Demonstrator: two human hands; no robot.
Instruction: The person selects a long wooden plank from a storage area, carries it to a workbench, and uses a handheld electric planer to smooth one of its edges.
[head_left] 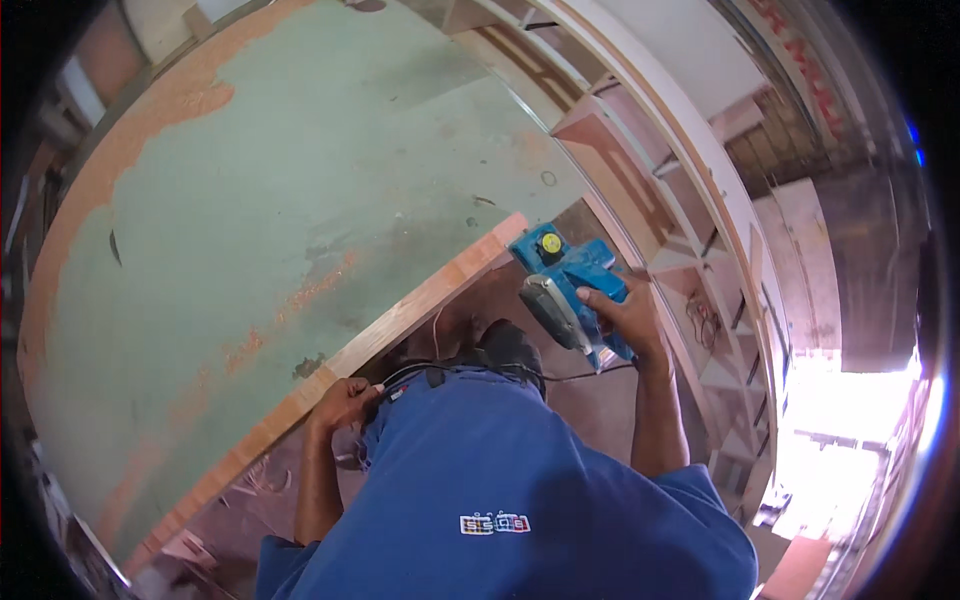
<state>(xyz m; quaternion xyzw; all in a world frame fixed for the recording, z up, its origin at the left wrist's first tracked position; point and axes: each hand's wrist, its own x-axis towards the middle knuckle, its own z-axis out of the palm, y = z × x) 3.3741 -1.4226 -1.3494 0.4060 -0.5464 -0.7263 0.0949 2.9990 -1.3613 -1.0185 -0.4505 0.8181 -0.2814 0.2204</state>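
Note:
My right hand (634, 318) is wrapped round the rear handle of a blue electric hand planer (568, 285) with a yellow-topped front knob. The planer is tilted at the far right end of a wooden edge strip (400, 308); I cannot tell whether it touches the wood. This strip runs along the near side of a large greenish tabletop (300, 170). Close to my shirt, my left hand (346, 403) is closed beside the strip, its fingers on a thin cord (408, 369). A dark stretch of cord passes my waist toward the planer.
On the right stands a long open wooden frame with compartments (620, 170), close to my right arm. Coiled wire (703, 318) lies in one compartment. Wood scraps (190, 548) are on the floor at the lower left. Bright light enters at the right.

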